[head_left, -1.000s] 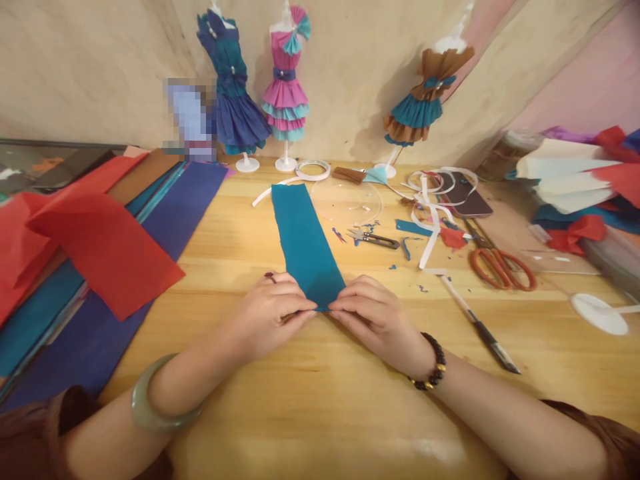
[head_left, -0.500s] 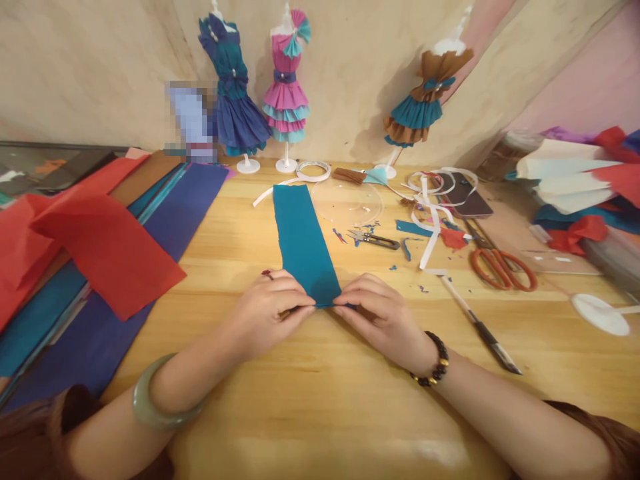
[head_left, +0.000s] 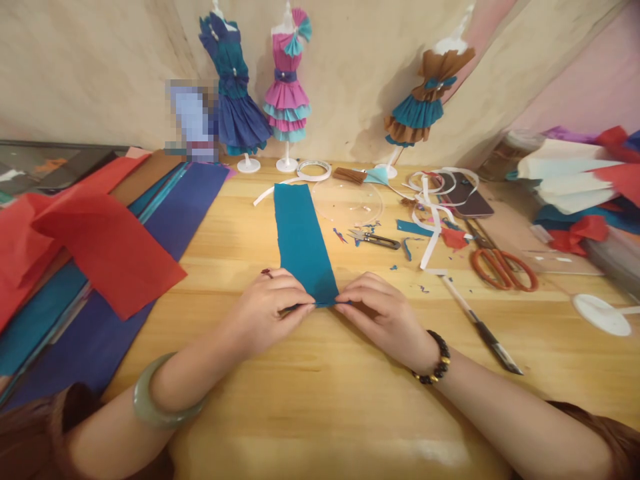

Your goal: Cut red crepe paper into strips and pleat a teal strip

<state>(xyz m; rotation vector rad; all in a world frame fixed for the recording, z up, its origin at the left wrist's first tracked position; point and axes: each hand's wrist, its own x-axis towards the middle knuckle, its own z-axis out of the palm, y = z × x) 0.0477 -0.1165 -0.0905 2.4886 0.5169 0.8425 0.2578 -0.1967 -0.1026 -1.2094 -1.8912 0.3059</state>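
A teal strip of crepe paper (head_left: 304, 240) lies lengthwise on the wooden table, its far end near a white roll of tape (head_left: 314, 171). At the strip's near edge, where a narrow fold shows, my left hand (head_left: 273, 303) pinches one side between thumb and fingers. Opposite it, my right hand (head_left: 373, 310) pinches the other side of that edge. The fingertips of both hands are a short gap apart, and part of the folded edge is hidden under them.
Thread snips (head_left: 375, 239), orange-handled scissors (head_left: 503, 267) and a pen (head_left: 493, 340) lie to the right among scraps and white tape. Coloured paper sheets (head_left: 165, 220) are stacked at left. Dressed mini mannequins (head_left: 287, 100) stand along the wall.
Both hands stay pinched on the near edge, with only slight finger shifts. The right fingertips have slid a little to the right, and the strip's near end has shifted slightly left.
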